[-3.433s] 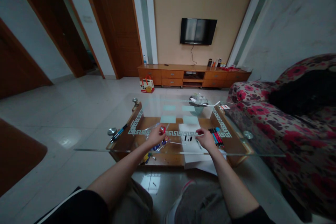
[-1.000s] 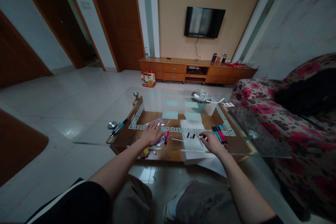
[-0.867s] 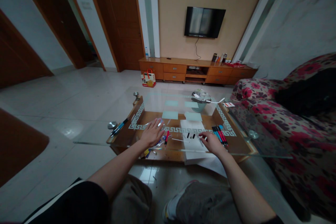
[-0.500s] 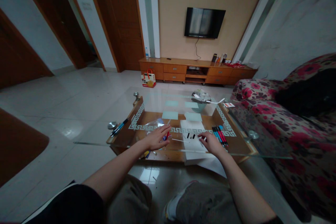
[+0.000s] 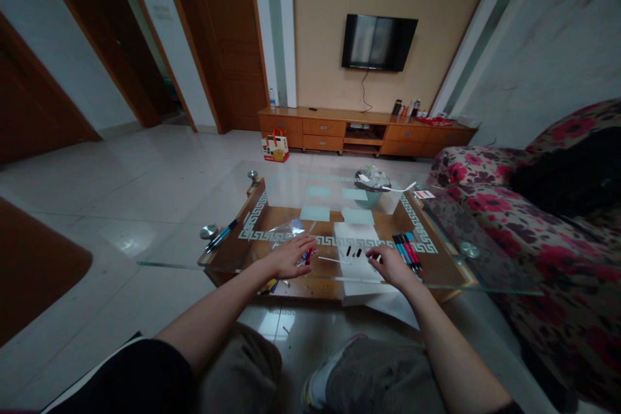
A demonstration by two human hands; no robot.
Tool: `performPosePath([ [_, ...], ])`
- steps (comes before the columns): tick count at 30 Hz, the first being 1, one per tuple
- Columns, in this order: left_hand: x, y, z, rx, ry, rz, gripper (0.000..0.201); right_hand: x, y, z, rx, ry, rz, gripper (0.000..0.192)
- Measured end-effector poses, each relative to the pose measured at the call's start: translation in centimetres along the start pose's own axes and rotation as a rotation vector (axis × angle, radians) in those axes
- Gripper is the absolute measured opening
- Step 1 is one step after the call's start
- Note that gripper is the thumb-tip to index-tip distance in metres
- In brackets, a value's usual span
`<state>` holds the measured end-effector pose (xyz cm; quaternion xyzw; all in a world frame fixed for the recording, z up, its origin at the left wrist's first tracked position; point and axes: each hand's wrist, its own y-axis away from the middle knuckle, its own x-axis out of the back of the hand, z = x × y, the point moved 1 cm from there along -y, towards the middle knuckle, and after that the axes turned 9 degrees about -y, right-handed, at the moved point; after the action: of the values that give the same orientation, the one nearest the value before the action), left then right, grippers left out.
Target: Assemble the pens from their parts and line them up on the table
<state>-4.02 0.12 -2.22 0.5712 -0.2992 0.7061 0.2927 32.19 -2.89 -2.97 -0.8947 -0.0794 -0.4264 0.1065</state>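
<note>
My left hand (image 5: 294, 257) reaches over the glass table (image 5: 174, 259), palm down with fingers stretched out. A small red piece (image 5: 309, 255) shows between its thumb and fingers; whether it touches the hand is unclear. My right hand (image 5: 389, 264) is above the glass with fingers bent and thumb and index fingertip slightly apart; nothing clearly shows between them. Just left of it lie two short black pieces (image 5: 359, 252). A thin white stick (image 5: 334, 260) lies between the hands. Several blue and red pens (image 5: 407, 251) lie right of my right hand.
More pens (image 5: 220, 237) lie at the table's left. A clear plastic bag (image 5: 286, 231) is behind my left hand. Beneath the glass are a white box (image 5: 356, 291) and a basket (image 5: 372, 194). A floral sofa (image 5: 485, 191) stands right, a TV cabinet (image 5: 325, 126) beyond.
The red piece by my left hand sits slightly lower and more upright, and the fingers there have shifted a little. My right hand has hardly moved.
</note>
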Motion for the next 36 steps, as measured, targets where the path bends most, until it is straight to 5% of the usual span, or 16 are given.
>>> performPosePath([
  [22,2.4,-0.3,1.6,0.012,0.093,0.23,0.065,0.1,0.1,-0.7,0.018,0.002,0.03,0.01],
  [30,4.1,-2.2,7.4,0.293,0.79,0.533,0.06,2.3,0.7,-3.0,-0.012,-0.006,0.254,0.009],
  [33,4.0,-3.0,9.6,0.442,1.167,0.49,0.066,2.9,1.3,-4.8,-0.025,-0.03,0.406,0.012],
  [36,3.7,-3.4,10.6,0.432,1.397,0.459,0.081,2.6,1.7,-6.8,0.007,-0.09,0.495,0.016],
])
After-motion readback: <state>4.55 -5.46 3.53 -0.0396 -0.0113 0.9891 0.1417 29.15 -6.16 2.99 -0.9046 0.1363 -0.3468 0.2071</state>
